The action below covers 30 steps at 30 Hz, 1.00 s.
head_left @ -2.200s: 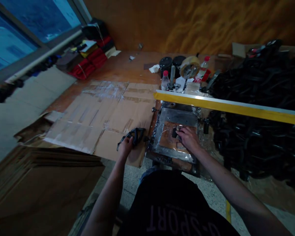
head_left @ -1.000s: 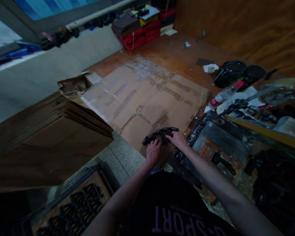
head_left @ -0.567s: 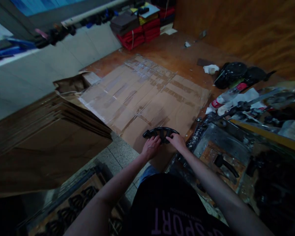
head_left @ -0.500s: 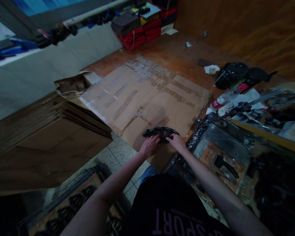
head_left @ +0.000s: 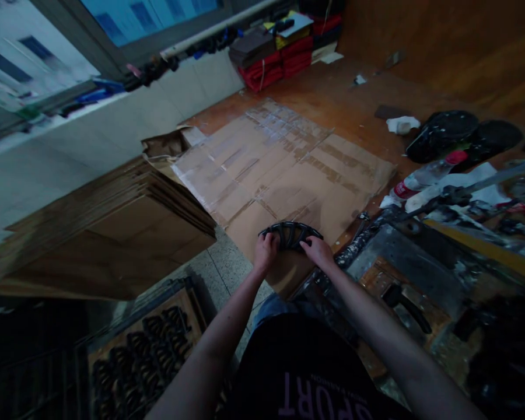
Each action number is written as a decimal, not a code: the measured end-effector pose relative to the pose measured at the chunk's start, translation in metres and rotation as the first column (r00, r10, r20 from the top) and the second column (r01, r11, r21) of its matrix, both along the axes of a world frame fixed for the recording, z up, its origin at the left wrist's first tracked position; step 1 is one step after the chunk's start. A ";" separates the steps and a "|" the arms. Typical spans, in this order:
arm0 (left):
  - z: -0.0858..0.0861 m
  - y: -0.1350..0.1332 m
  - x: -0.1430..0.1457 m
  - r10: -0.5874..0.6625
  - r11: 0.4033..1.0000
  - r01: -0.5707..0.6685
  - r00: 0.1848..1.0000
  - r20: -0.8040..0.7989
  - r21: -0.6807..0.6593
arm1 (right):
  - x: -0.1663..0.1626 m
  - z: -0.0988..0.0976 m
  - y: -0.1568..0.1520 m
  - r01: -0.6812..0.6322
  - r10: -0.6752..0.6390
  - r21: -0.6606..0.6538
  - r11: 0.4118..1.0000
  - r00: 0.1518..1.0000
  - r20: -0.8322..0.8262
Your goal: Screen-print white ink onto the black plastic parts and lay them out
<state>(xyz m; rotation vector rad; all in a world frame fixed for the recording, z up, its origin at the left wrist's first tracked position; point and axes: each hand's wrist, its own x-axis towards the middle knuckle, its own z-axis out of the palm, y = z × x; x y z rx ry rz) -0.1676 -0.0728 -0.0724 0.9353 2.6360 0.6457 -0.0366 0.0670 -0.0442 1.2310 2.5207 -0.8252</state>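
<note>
A black curved part [head_left: 290, 234] with an arched rim and several ribs is held up between my two hands, over the near end of a taped cardboard sheet [head_left: 284, 169]. My left hand [head_left: 266, 249] grips its left end, fingers closed. At the right end, my right hand [head_left: 317, 249] pinches the part between thumb and fingers. What exactly the part belongs to I cannot make out. The undersides of the fingers are hidden.
Stacked cardboard [head_left: 175, 233] stands at left, above a tray of several similar black parts [head_left: 140, 356]. On the right are a metal tray [head_left: 376, 245], a black-handled tool [head_left: 406, 306] and a plastic bottle [head_left: 426, 175]. Red bundles [head_left: 284, 61] lie at the back.
My left hand has shifted from the part's lower middle to its left end. The part now shows its ribs more fully. The view has swung left, showing more window and tray.
</note>
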 end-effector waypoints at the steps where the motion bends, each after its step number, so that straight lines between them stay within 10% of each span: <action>1: 0.000 0.000 0.000 -0.008 1.000 0.008 1.000 -0.003 0.006 | 0.000 -0.001 0.000 -0.011 0.011 0.000 1.000 1.000 -0.008; 16: 0.000 0.023 0.056 -0.207 0.972 0.178 0.957 -0.202 -0.155 | 0.003 0.002 -0.001 -0.028 0.017 -0.115 0.993 0.995 -0.098; 22: 0.003 0.045 0.018 -0.305 0.944 0.272 0.935 -0.182 -0.187 | 0.001 0.004 0.003 -0.034 -0.002 -0.169 0.985 0.978 -0.208; 30: 0.013 0.224 -0.119 -0.523 0.851 0.513 0.816 -0.247 -0.108 | -0.025 -0.013 0.000 -0.020 0.020 0.025 0.999 1.000 -0.010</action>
